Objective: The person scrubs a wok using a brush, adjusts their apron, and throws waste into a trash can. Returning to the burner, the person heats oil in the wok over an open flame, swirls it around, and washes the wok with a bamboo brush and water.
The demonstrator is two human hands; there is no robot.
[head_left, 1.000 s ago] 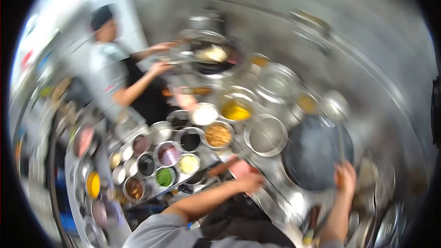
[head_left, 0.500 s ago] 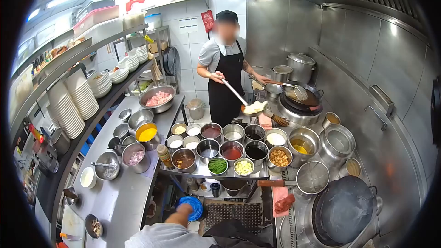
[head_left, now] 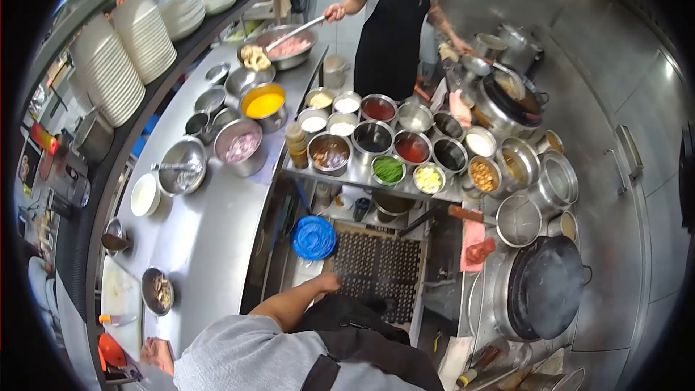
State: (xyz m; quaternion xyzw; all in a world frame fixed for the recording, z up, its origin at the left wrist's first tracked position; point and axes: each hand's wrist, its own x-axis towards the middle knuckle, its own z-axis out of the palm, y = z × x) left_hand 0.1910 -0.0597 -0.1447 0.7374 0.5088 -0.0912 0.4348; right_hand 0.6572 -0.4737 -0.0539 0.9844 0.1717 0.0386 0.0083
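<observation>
On my remote feed, the left hand (head_left: 329,282) hung lower-centre, fingers half-curled, hold unclear, just below the blue lid (head_left: 313,237) left of centre, right hand unseen; good form meant elbow clear of the counter (head_left: 206,246).

White plates (head_left: 107,72) and bowls (head_left: 182,16) stand stacked along a dark shelf (head_left: 148,98).

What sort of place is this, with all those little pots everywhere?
Most likely a restaurant kitchen. A large wok sits on the right, rows of metal pots hold sauces and chopped ingredients, and tall stacks of white plates line a shelf.
</observation>
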